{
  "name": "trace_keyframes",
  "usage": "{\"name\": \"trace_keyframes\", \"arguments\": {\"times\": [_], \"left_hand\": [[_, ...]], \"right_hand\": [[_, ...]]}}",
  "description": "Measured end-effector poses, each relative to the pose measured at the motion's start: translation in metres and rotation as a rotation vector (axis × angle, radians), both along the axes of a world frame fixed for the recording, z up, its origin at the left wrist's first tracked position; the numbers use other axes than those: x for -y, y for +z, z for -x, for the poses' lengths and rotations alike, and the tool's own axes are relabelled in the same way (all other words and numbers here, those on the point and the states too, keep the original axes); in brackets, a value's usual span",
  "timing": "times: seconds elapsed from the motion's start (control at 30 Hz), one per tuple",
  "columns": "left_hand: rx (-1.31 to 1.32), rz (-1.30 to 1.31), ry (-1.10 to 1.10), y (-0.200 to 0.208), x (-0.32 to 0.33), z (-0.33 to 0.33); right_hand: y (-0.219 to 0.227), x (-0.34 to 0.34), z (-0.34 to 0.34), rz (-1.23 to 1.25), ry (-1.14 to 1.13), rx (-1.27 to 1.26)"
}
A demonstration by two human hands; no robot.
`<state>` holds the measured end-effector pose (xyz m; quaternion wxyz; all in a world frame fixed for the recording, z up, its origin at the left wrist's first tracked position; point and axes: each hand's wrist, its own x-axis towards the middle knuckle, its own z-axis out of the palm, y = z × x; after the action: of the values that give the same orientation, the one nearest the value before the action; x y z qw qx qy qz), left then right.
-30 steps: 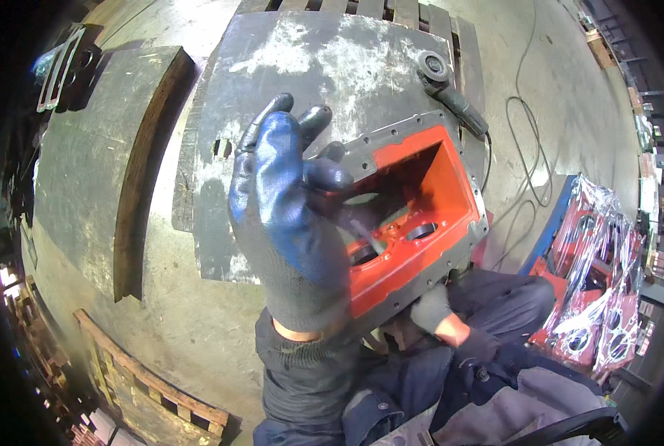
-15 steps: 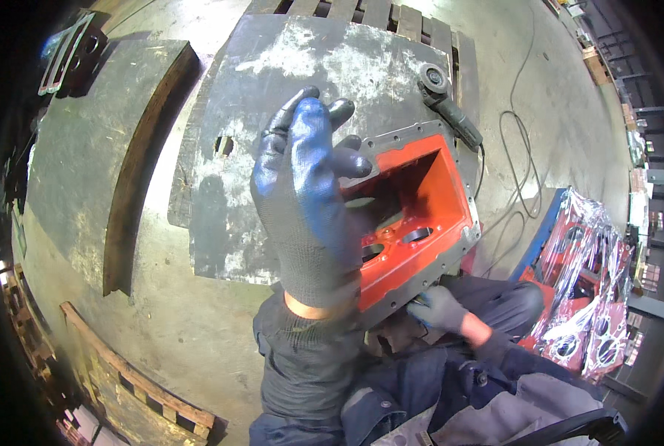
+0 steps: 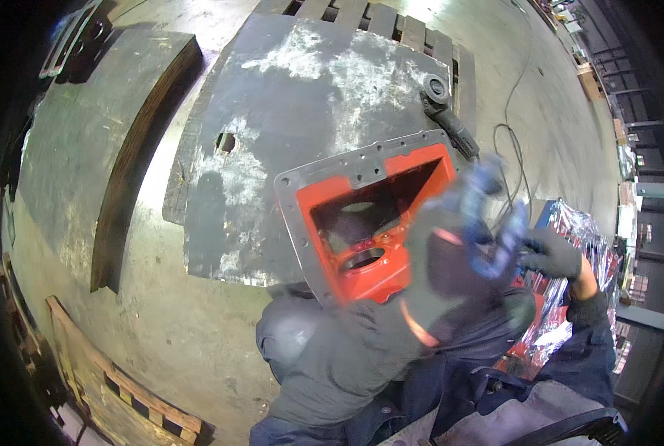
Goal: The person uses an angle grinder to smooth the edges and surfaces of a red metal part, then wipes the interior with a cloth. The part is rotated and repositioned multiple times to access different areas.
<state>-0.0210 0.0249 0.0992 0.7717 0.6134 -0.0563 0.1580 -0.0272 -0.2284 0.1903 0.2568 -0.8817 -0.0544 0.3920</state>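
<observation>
Head view, looking down over the person's lap. Nearest the lens, a grey sleeve crosses from lower left to right and ends in the left hand (image 3: 469, 234), gloved in grey knit with a blue palm. The hand is smeared by motion, so whether it is spread, curled or holding anything cannot be told. The right hand (image 3: 551, 254), in a dark glove, meets it from the right with its fingers bent toward the blue glove. Contact looks likely, but whether it grips the glove or some small item cannot be told.

The red cast housing (image 3: 361, 223) is tilted against the person's knees. Its open side faces the camera inside a grey bolt-hole flange, and round bores show in its floor. Neither hand is on it; the left forearm only passes in front of its lower right corner.

Judged from this, the step in hand is an adjustment between the two hands, beside the housing rather than on it. Any further work on the casting would call for a hand to return to its flange and steady it.

Beyond it, the housing's far edge rests on a scuffed steel plate (image 3: 295, 97), which lies on a wooden pallet (image 3: 391, 18). An angle grinder (image 3: 447, 111) lies at the plate's right edge, and its cable (image 3: 512, 141) loops over the concrete floor (image 3: 183, 327). A curved dark slab (image 3: 86, 149) lies to the left and film-wrapped red parts (image 3: 592, 245) to the right. Workshop shelving fades out along the far right rim.
</observation>
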Motion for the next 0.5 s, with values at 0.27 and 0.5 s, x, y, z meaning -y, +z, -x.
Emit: {"name": "trace_keyframes", "arguments": {"times": [0.27, 0.5], "left_hand": [[0.349, -0.390, -0.277, 0.008, -0.002, 0.027], [0.357, -0.340, -0.305, 0.008, -0.003, 0.017]], "right_hand": [[-0.074, -0.106, -0.116, 0.287, 0.270, -0.623], [-0.153, -0.123, -0.138, 0.307, 0.809, -0.315]]}}
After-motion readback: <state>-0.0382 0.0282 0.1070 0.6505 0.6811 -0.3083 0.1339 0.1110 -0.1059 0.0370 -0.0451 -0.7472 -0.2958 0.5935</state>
